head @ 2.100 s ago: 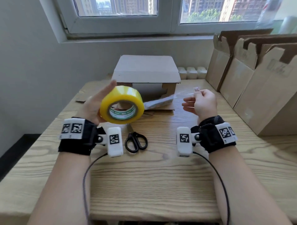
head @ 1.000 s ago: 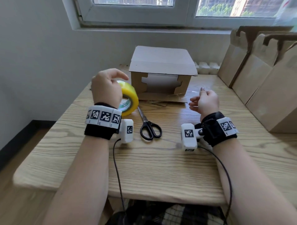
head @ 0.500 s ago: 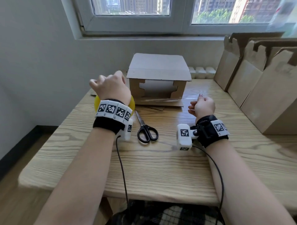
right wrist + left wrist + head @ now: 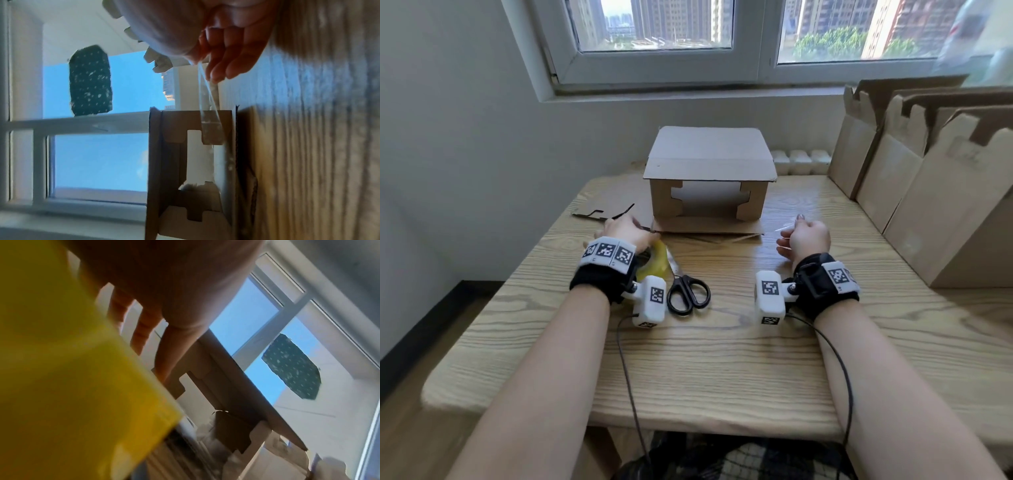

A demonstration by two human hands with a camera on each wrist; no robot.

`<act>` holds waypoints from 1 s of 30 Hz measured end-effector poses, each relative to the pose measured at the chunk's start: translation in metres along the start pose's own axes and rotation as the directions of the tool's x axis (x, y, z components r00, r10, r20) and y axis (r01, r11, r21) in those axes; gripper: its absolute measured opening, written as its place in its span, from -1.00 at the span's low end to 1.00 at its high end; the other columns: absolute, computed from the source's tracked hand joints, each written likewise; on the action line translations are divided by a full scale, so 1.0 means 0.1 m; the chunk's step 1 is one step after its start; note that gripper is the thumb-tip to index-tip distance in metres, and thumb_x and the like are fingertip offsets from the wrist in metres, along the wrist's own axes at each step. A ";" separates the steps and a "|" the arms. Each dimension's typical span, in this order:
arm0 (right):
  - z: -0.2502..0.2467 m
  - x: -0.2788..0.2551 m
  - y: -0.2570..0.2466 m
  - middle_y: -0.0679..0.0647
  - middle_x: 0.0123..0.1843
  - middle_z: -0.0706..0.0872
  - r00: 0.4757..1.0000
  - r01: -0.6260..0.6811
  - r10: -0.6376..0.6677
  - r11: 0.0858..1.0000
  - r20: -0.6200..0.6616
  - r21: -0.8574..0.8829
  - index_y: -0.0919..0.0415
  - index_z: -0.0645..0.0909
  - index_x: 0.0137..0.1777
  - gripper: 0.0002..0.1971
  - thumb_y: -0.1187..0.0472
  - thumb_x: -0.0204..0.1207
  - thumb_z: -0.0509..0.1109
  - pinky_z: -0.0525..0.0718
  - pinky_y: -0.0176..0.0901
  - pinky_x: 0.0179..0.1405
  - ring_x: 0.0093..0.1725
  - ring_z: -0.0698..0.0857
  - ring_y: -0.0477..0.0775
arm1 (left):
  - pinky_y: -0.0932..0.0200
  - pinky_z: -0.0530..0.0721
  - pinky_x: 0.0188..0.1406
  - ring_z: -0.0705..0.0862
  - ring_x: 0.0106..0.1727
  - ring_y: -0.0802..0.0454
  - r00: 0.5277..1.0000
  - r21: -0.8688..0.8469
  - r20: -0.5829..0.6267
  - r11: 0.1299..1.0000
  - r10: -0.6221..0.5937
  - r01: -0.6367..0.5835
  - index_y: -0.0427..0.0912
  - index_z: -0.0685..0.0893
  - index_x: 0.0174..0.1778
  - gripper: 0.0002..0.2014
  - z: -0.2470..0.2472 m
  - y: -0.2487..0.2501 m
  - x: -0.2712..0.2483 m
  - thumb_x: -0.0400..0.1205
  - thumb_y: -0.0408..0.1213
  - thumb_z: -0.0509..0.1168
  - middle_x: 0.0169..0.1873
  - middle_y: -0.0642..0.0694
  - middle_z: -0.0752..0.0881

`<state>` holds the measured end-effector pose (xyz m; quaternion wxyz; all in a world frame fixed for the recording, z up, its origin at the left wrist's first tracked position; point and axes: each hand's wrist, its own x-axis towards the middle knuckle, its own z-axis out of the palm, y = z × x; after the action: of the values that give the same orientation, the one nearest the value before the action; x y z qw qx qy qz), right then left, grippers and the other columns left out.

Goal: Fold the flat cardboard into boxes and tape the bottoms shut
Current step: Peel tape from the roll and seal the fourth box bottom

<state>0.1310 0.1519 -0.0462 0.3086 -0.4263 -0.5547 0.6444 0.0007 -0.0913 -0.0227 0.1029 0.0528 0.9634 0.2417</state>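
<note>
- On the wooden table (image 4: 722,370), under the window (image 4: 753,44), a folded cardboard box (image 4: 709,164) lies on its side with its open flaps toward the person.
- Along the right edge, flat cardboard sheets (image 4: 928,192) lean upright in a stack.
- Left of the box, another flat cardboard piece (image 4: 613,205) lies on the table.
- Near the box's front left corner, the left hand (image 4: 625,231) rests over the yellow tape roll (image 4: 655,262); whether its fingers grip the roll cannot be told.
- Just right of the roll lie black-handled scissors (image 4: 688,296).
- Right of the box, the right hand (image 4: 808,238) pinches a clear tape strip (image 4: 207,104) between thumb and fingertips.
</note>
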 end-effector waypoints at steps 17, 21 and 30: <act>-0.05 -0.09 -0.15 0.11 -0.34 0.62 0.998 -0.014 0.002 0.977 0.055 0.213 0.15 0.46 0.12 -0.84 0.40 0.69 0.14 0.54 -0.24 -0.54 -0.56 0.50 -0.04 | 0.06 0.56 -0.14 0.64 0.11 -0.21 0.969 0.528 0.142 0.812 0.203 -0.248 -0.12 0.38 0.57 -0.44 0.02 0.24 -0.40 0.67 -0.09 0.33 0.23 -0.28 0.59; -0.01 -0.13 -0.16 0.09 -0.36 0.62 1.000 0.012 -0.014 0.984 0.009 0.178 0.10 0.55 0.17 -0.74 0.42 0.70 0.13 0.57 -0.23 -0.51 -0.53 0.51 -0.06 | 0.10 0.53 -0.20 0.57 -0.08 -0.12 0.968 0.555 0.121 0.793 0.222 -0.251 -0.11 0.57 0.41 -0.61 -0.19 0.20 -0.30 0.65 -0.19 0.30 0.14 -0.18 0.71; -0.14 -0.11 -0.19 0.16 -0.36 0.69 0.981 -0.190 0.161 0.908 0.107 0.373 0.26 0.60 -0.07 -0.72 0.44 0.71 0.07 0.66 -0.25 -0.59 -0.49 0.67 0.01 | 0.06 0.54 0.00 0.66 0.23 -0.21 0.961 0.468 0.101 0.840 0.257 -0.274 -0.10 0.57 0.41 -0.57 -0.31 0.13 -0.22 0.70 0.06 0.29 0.26 -0.21 0.69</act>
<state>0.1466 0.1526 -0.0253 0.3058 -0.3822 -0.3890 0.7804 0.0154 -0.0972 0.0138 0.0688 0.2135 0.9745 0.0078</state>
